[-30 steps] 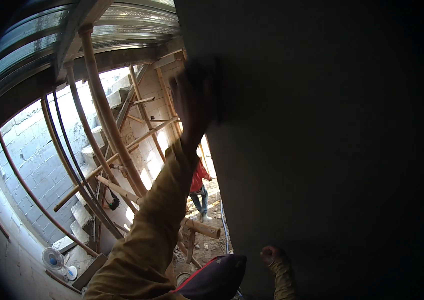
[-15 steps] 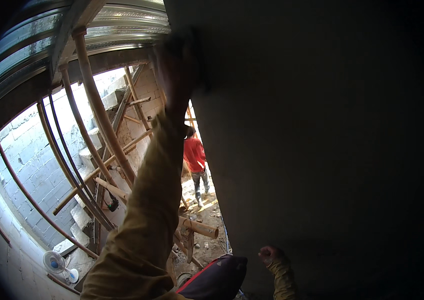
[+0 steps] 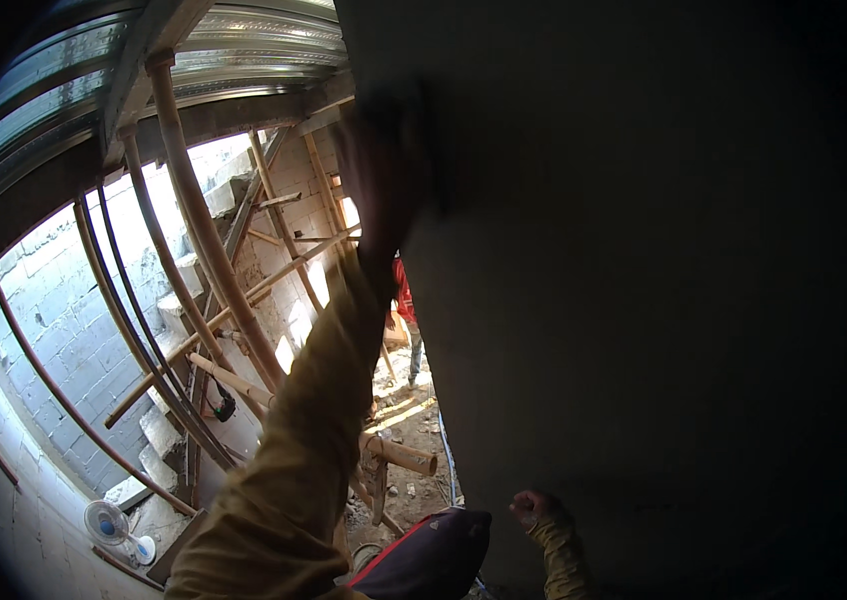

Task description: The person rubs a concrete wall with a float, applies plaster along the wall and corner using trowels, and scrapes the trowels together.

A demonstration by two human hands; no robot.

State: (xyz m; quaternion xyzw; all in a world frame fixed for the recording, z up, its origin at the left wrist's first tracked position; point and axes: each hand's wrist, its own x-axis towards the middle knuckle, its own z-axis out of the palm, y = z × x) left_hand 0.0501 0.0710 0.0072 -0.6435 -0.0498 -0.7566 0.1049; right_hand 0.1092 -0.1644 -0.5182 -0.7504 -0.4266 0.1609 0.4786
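Observation:
My left arm in a yellow-brown sleeve reaches up, and my left hand (image 3: 379,170), deep in shadow, grips a dark flat tool (image 3: 416,145) against the dark grey wall surface (image 3: 624,290) filling the right half. My right hand (image 3: 534,508) is low near the same surface, fingers curled; whether they hold anything is unclear. Between my arms at the bottom edge is a dark cloth-covered shape (image 3: 429,555) with a red stripe.
Wooden props (image 3: 194,200) and cross poles stand under a corrugated metal ceiling (image 3: 244,40). Left are pale block walls (image 3: 54,340), concrete steps (image 3: 159,435) and a white fan (image 3: 107,522). Beyond the wall edge, a person in red (image 3: 405,290) stands on a rubble floor (image 3: 409,415).
My left hand and tool rose leftward, then came back down and right along the surface. The person in red moved and is now mostly hidden behind the wall edge. My right hand stays low.

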